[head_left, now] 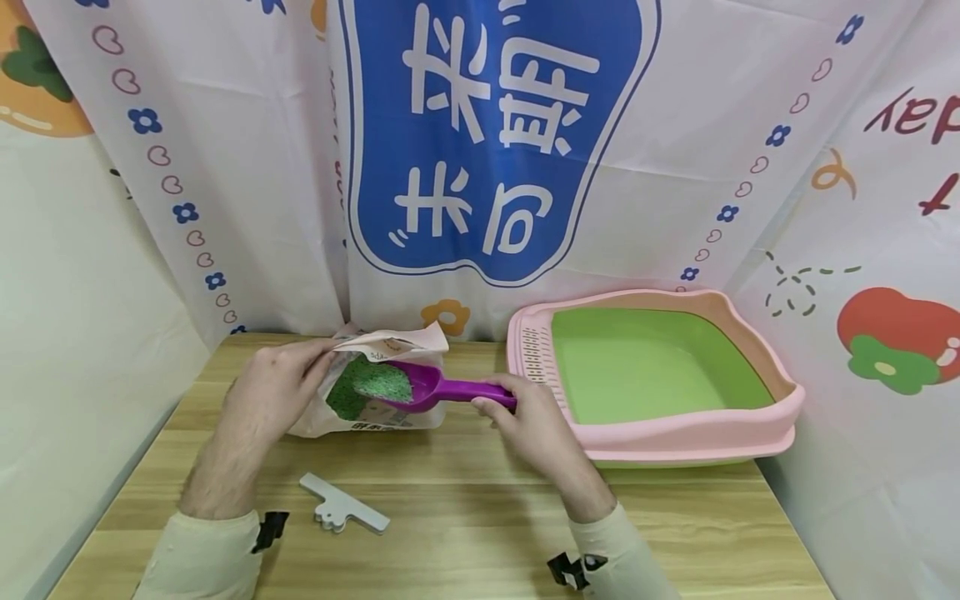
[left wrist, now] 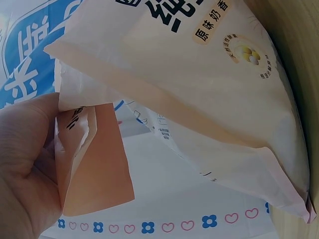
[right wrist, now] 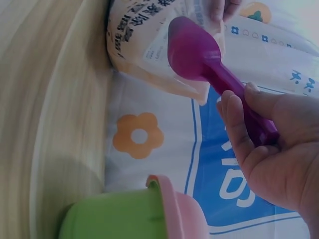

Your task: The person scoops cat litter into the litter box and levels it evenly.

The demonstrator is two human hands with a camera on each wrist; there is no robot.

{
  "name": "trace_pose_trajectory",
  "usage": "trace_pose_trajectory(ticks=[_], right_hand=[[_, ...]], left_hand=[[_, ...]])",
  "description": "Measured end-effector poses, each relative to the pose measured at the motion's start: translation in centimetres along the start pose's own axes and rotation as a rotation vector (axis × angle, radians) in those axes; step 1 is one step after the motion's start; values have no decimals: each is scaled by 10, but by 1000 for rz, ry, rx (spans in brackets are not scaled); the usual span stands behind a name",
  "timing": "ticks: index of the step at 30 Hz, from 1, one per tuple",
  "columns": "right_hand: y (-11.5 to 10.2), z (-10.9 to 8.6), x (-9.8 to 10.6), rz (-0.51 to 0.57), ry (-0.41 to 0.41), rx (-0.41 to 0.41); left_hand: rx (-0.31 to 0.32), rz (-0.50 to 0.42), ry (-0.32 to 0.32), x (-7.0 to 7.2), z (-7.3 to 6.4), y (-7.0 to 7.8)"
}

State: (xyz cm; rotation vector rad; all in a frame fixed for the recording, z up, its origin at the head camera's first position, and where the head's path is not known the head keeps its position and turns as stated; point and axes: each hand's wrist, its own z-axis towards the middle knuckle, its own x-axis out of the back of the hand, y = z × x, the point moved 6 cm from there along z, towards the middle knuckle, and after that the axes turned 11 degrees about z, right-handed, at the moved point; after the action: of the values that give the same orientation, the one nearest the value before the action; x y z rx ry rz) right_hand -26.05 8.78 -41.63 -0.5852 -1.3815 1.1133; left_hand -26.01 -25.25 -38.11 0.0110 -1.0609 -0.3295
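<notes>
My right hand [head_left: 534, 421] grips the handle of a purple scoop [head_left: 472, 390], also seen in the right wrist view. Green granules [head_left: 386, 383] fill the scoop's bowl, which sits at the mouth of an open bag [head_left: 412, 417] lying on its side. More green granules show inside the bag. With thumb and fingers, my left hand [head_left: 273, 379] pinches the bag's upper edge and holds the mouth apart. In the left wrist view, the folded flap [left wrist: 99, 159] of the bag is at that hand's fingers.
A pink-rimmed litter tray [head_left: 690, 437] with a green inside stands at the right of the wooden table [head_left: 465, 517]. A grey-white bag clip [head_left: 345, 504] lies in front of the bag. Printed cloth [head_left: 637, 217] hangs behind the table.
</notes>
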Motion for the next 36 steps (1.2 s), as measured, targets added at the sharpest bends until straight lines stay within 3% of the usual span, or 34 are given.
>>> trace_pose_trajectory(ticks=[13, 23, 36], right_hand=[[-6, -6, 21, 14, -56, 14], [-12, -13, 31, -17, -67, 53], [-24, -23, 45, 20, -68, 76]], left_hand=[[0, 0, 21, 0, 0, -2], [-2, 0, 22, -1, 0, -2], [17, -9, 11, -2, 0, -4]])
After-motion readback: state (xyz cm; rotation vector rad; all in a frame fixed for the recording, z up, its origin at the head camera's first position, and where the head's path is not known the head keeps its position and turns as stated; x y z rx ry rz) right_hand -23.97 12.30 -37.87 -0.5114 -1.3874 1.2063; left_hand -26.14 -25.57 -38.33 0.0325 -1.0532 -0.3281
